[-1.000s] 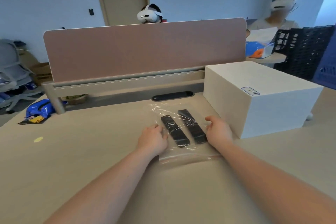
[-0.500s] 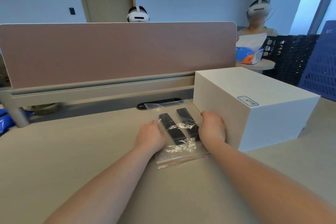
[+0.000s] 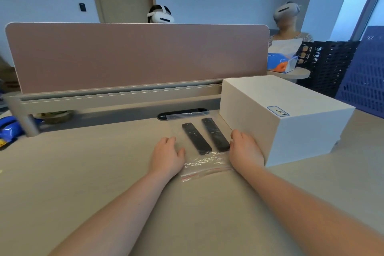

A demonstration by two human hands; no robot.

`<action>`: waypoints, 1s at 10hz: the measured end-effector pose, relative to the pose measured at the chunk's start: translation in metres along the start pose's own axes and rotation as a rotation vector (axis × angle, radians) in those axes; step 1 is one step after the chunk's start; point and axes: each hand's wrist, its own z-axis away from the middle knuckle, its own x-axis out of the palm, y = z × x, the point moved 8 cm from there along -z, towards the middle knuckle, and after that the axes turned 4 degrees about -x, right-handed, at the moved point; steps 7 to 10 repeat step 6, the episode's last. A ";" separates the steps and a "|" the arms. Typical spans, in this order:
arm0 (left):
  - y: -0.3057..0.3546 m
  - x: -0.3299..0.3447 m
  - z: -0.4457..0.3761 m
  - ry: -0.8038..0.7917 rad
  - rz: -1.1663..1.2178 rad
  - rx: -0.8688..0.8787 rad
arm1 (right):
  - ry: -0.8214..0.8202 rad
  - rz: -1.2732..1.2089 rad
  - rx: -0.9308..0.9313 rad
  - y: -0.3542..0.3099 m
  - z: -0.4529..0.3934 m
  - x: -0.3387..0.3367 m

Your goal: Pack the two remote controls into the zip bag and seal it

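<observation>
A clear zip bag (image 3: 204, 165) lies flat on the beige desk (image 3: 83, 172), its red-lined zip edge toward me. Inside it two black remote controls lie side by side, the left remote (image 3: 196, 138) and the right remote (image 3: 215, 134). My left hand (image 3: 167, 155) rests palm down on the bag's left edge, fingers spread. On the bag's right edge sits my right hand (image 3: 245, 150), also flat, close against the white box. Neither hand grips anything.
A large white box (image 3: 284, 116) stands on the desk just right of the bag. A pink divider panel (image 3: 135, 56) runs across the back, with a black cable slot (image 3: 182, 113) below it. Two people in headsets sit beyond. Dark crates (image 3: 332, 64) stand at the right.
The view has shifted and the bag has slid a little away from me toward the cable slot. Both hands stay flat on the bag's two sides.
</observation>
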 end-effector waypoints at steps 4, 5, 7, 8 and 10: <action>-0.013 -0.026 0.068 0.057 -0.079 0.039 | -0.047 0.036 0.011 0.012 0.048 -0.006; -0.016 -0.026 0.078 0.037 -0.088 0.060 | -0.097 -0.026 0.051 0.018 0.056 -0.001; -0.019 -0.027 0.086 0.034 -0.104 0.073 | -0.083 -0.057 0.038 0.017 0.065 -0.005; -0.019 -0.027 0.086 0.034 -0.104 0.073 | -0.083 -0.057 0.038 0.017 0.065 -0.005; -0.019 -0.027 0.086 0.034 -0.104 0.073 | -0.083 -0.057 0.038 0.017 0.065 -0.005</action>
